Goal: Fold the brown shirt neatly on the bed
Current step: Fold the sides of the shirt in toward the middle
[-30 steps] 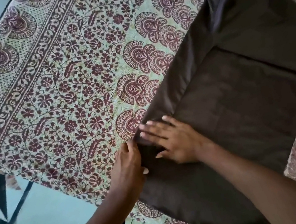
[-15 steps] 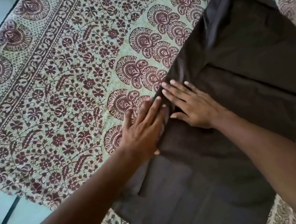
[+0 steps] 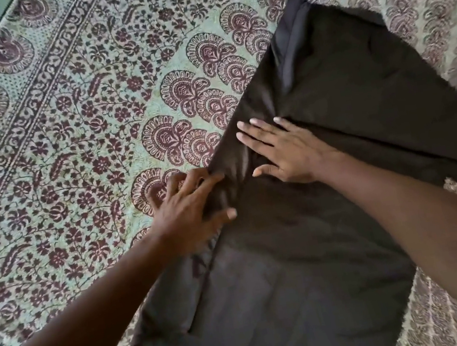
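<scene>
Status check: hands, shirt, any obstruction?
Left hand gripping brown shirt edge. Right hand flat, pressing shirt. Nothing in the way.

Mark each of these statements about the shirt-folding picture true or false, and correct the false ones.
1. The dark brown cloth shirt lies on a floral printed bedsheet. True.
2. The right hand lies flat on the shirt with straight fingers. True.
3. The left hand hangs in the air, clear of the shirt. False: its fingers are curled at the shirt's left edge, with the thumb on the cloth.
4. The shirt is rolled into a tight ball. False: it lies spread flat, with its left edge folded over.
5. Both hands are near the shirt's left edge. True.
</scene>
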Available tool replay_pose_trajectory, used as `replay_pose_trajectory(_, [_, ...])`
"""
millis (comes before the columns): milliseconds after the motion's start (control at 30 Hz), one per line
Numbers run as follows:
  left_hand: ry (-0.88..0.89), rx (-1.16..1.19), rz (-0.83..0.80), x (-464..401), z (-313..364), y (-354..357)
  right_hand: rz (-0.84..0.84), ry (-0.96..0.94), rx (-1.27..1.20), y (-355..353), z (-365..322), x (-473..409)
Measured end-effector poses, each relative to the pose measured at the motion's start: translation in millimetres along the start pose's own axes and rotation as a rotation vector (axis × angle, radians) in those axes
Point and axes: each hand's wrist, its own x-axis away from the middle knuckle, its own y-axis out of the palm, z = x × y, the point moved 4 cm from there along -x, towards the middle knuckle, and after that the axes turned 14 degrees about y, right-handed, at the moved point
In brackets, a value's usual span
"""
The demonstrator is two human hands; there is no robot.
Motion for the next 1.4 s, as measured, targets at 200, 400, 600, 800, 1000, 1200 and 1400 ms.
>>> replay_pose_trajectory(200, [0.064, -0.198, 0.048, -28, 3, -9, 0.045, 0.322, -0.105, -12, 28, -21])
replay_pose_trajectory(400, [0.2, -0.277, -0.205, -52, 9, -20, 0.001, 0.023, -0.04, -5, 16, -23])
replay_pose_trajectory(600, [0.306, -0.271, -0.179, -80, 11, -35, 0.004, 0.283, -0.091, -21, 67, -41])
replay_pose_trajectory(800, [0.274, -0.24, -0.016, -155, 21, -71, -0.091, 0.294, -0.07, -42, 93, -75])
replay_pose_trajectory(1000, [0.24, -0.346, -0.288, -199, 11, -70, -0.036, 0.474, -0.028, -46, 121, -102])
replay_pose_trajectory(1200, [0.209, -0.248, -0.421, -219, -4, -71, 0.703, 0.516, -0.277, -81, 144, -114])
replay_pose_trajectory(1400, [0.205, -0.175, -0.527, -224, -8, -72, 0.339, 1.038, -0.937, -83, 200, -147])
